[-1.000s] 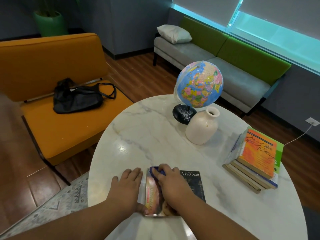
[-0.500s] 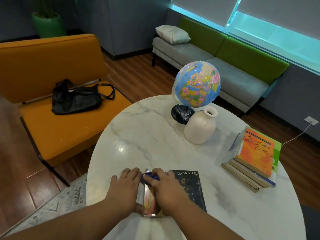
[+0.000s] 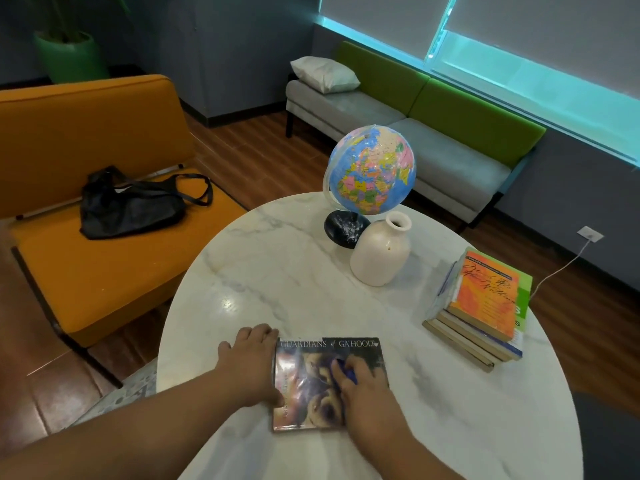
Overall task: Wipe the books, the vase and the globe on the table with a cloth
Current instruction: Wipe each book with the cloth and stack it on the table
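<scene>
A dark paperback book [image 3: 308,379] lies flat near the front edge of the round marble table [image 3: 277,271]. My left hand [image 3: 251,362] rests flat beside the book's left edge, thumb against it. My right hand [image 3: 363,382] lies on the cover's right half, fingers curled over a blue cloth [image 3: 346,370] that is mostly hidden under them. A cream vase [image 3: 381,254] stands mid-table, in front of a globe [image 3: 372,169] on a black base. A stack of books [image 3: 481,306] with an orange one on top sits at the right.
An orange chair [image 3: 86,265] with a black bag [image 3: 128,202] on it stands left of the table. A grey and green sofa [image 3: 433,133] with a white pillow runs under the window. A wall socket with a white cable is at the right.
My right hand has slid with the cloth from the book's top left corner to the right half of the cover, which now shows its title. The left hand has stayed by the left edge.
</scene>
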